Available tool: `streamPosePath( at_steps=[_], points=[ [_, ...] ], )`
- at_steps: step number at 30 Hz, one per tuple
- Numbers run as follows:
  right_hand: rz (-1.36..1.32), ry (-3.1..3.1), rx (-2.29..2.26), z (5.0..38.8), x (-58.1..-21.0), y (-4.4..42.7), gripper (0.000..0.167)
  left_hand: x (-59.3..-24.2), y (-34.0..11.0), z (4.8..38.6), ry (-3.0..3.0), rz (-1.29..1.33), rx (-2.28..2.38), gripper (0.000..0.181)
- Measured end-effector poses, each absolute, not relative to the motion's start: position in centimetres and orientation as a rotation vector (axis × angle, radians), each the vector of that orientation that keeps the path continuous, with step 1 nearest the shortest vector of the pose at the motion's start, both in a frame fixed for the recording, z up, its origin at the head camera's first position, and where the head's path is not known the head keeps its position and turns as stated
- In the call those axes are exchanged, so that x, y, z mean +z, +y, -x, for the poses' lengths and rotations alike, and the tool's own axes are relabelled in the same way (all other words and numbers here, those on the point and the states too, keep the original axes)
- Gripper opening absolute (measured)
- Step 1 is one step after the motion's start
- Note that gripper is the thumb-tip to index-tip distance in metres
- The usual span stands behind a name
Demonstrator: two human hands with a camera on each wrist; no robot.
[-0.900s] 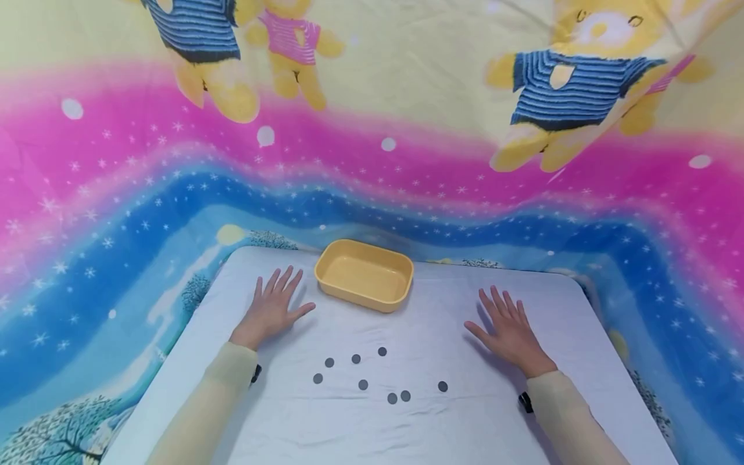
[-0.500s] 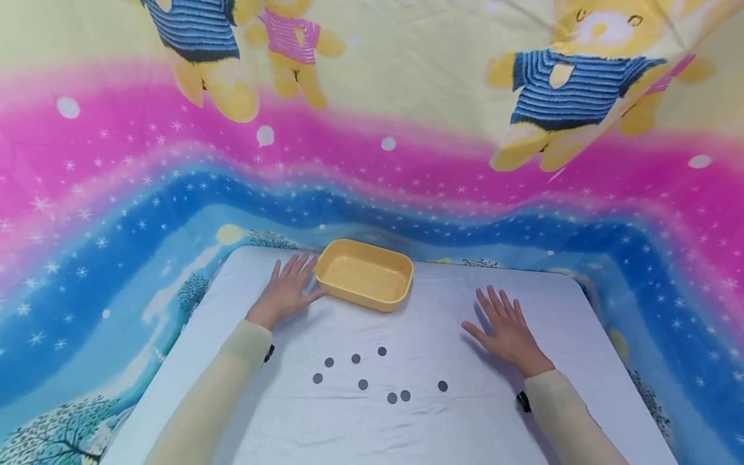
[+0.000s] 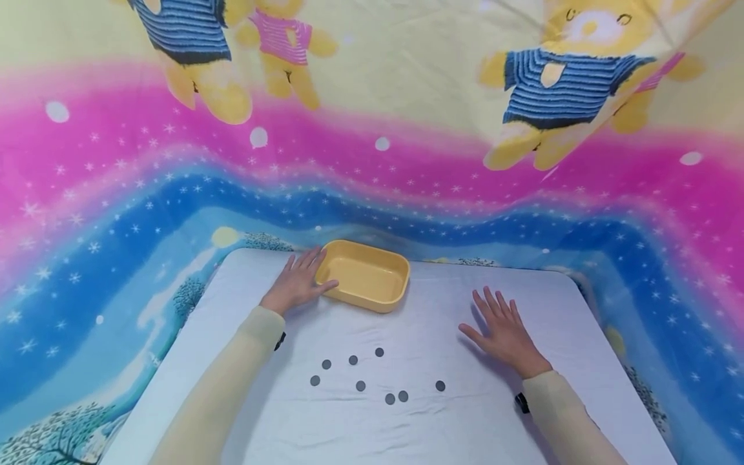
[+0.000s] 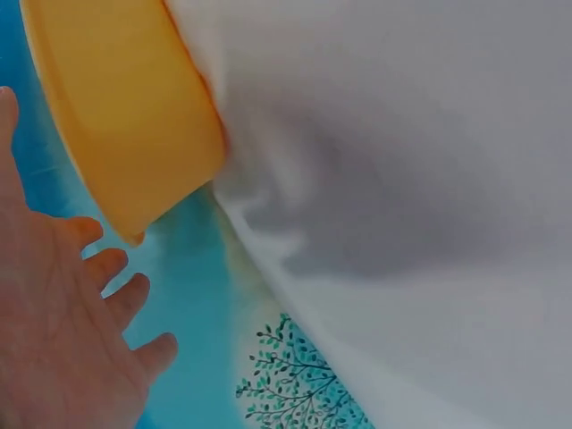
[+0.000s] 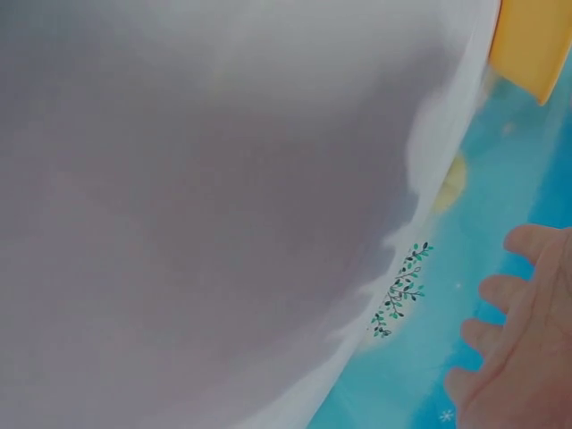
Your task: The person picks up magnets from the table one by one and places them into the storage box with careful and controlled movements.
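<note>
Yellow box (image 3: 366,276) is sitting at the bench's far edge, the left hand (image 3: 295,285) is hovering by its left end, the right hand (image 3: 507,337) is hovering well apart, and both are showing wide-spread fingers.

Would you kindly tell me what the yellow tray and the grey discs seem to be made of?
Yellow tray: probably moulded plastic with a satin finish, judging by its even colour, smooth walls and rounded corners.
Grey discs: perhaps metal or plastic; they look plain and matt, but are too small to tell.
</note>
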State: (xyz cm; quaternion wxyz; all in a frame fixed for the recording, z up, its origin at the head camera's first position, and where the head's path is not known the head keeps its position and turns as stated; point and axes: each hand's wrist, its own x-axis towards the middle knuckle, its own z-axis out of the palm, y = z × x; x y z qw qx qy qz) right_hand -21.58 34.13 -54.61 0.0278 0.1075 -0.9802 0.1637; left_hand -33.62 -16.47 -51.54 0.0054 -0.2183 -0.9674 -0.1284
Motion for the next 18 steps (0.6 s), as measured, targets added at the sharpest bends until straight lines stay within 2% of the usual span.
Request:
streamPosePath(
  at_steps=[18],
  points=[
    [-0.334,-3.044,0.504,20.3,-54.3,33.6,0.097,-52.2,-15.9,35.0,-3.101,0.735,-0.445,0.104]
  ],
)
